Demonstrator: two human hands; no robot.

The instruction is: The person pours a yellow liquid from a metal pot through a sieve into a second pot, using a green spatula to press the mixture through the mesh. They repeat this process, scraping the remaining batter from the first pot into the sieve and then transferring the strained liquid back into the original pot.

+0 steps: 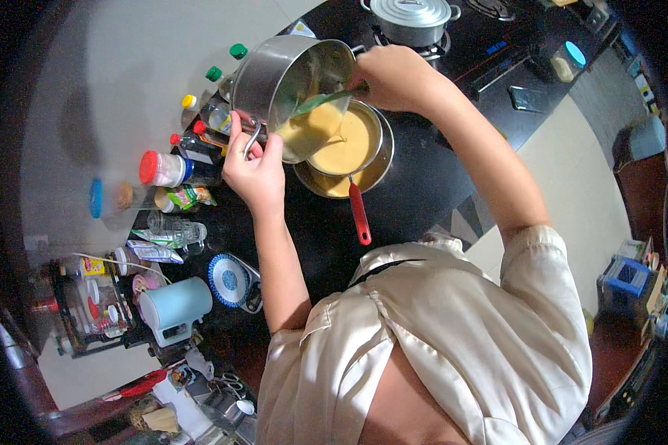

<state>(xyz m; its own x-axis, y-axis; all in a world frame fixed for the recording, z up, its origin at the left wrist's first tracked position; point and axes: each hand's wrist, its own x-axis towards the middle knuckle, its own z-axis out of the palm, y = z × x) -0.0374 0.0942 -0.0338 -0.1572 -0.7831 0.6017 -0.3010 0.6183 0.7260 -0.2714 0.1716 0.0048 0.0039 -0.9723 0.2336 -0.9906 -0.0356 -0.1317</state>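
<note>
A steel pot [263, 74] is tipped on its side, its mouth facing right. My left hand [256, 167] is closed around the pot's near loop handle. Above the pot's mouth, my right hand [395, 78] grips a green spatula [323, 100] whose blade reaches inside. Pale yellow batter [340, 152] runs from the pot's lip into a strainer below it. The strainer's red handle [358, 215] points toward me. Under the strainer sits a wider metal vessel [388, 159] with more yellow batter in it. My right fingertips are partly hidden.
A lidded pot [412, 22] stands on the stove at the back. Bottles and jars [163, 169] line the left side, with a light blue pitcher [174, 308] and a blue-patterned round item [230, 280] nearer me. A phone [528, 98] and a blue-lidded jar [568, 61] lie right.
</note>
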